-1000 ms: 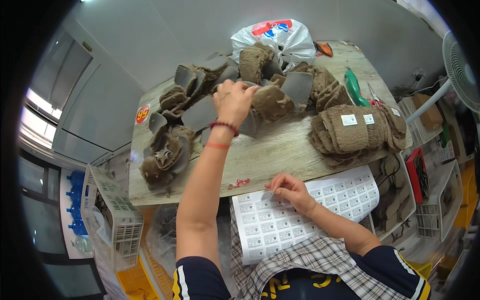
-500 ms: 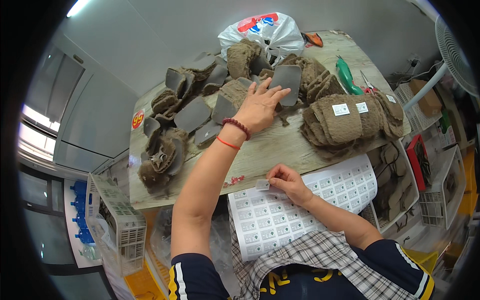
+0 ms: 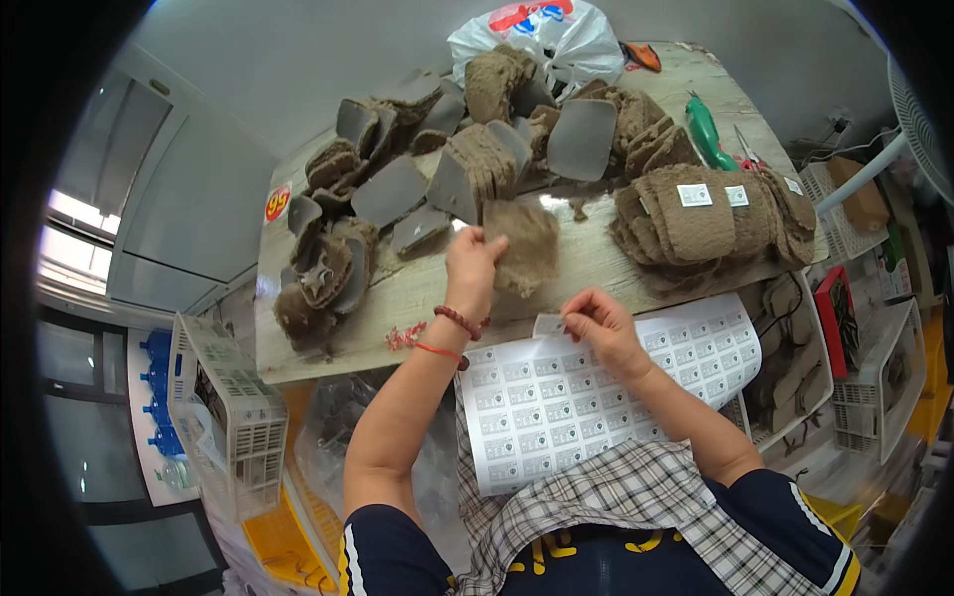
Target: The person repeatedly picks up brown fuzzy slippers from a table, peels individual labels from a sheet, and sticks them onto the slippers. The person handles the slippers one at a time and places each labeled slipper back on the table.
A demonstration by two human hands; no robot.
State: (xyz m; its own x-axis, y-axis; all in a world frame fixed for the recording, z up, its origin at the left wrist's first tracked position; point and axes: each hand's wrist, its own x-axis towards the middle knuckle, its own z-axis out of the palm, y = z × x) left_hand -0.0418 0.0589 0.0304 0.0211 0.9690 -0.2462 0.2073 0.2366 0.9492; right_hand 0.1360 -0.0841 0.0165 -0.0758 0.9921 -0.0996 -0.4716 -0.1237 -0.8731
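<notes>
My left hand [image 3: 473, 266] grips the left edge of a brown fuzzy pad [image 3: 525, 246], thumb on its furry face, over the table's front part. Between thumb and fingers of my right hand [image 3: 602, 326] is a small white sticker label [image 3: 548, 326], just above the front edge. Beneath that hand, a large white label sheet [image 3: 527, 422] with rows of printed stickers lies across my lap. At the right, a stack of brown pads [image 3: 686, 223] carries white labels on top. Loose pads with smooth grey backs [image 3: 388, 192] are heaped across the back and left of the table.
A white plastic bag [image 3: 542, 45] sits behind the heap. Green-handled cutters [image 3: 708, 134] and scissors [image 3: 747, 154] lie at the back right of the wooden table [image 3: 417, 308]. White crates [image 3: 234, 417] stand at the left and right, and a fan [image 3: 909, 129] is at the far right.
My left hand has come back from the heap toward me with a brown pad in it. The right hand, still pinching the label, has shifted slightly right and up.
</notes>
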